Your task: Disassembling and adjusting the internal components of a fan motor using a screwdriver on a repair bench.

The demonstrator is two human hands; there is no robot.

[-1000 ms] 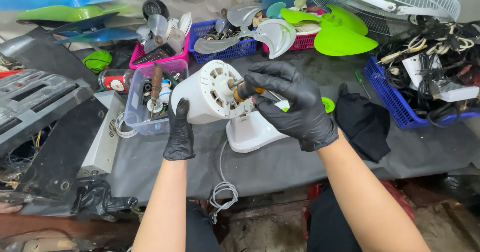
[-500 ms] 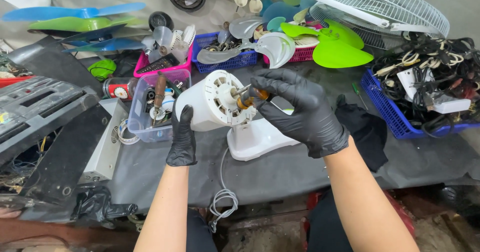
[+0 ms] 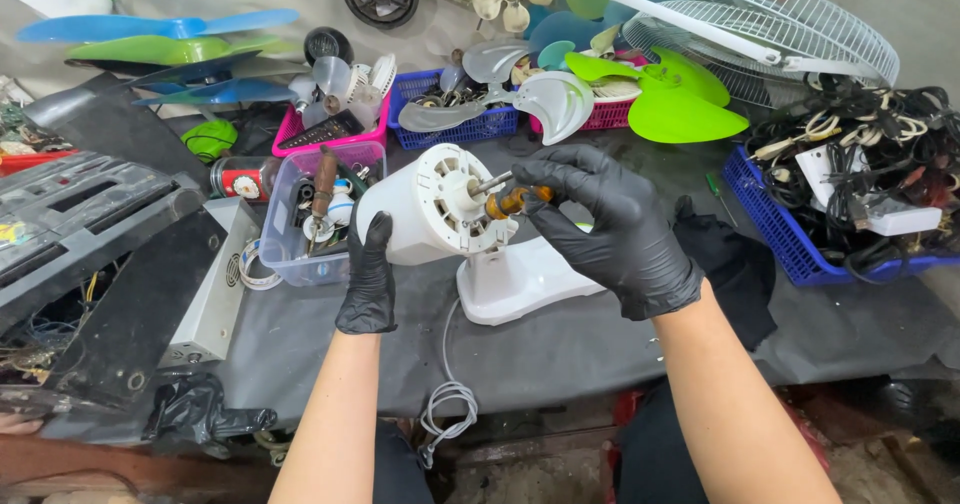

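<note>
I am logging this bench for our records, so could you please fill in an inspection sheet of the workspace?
Surface: dark grey mat, mostly covered.
Job's things: white plastic fan motor housing on its white base; amber-handled screwdriver at its face.
Clutter: clear tub, pink basket, blue baskets, loose fan blades.
Grippers: left hand steadies housing; right hand grips screwdriver; both black-gloved.
Cables: white cord; tangled leads.
Surroundings: white wire fan guard.
</note>
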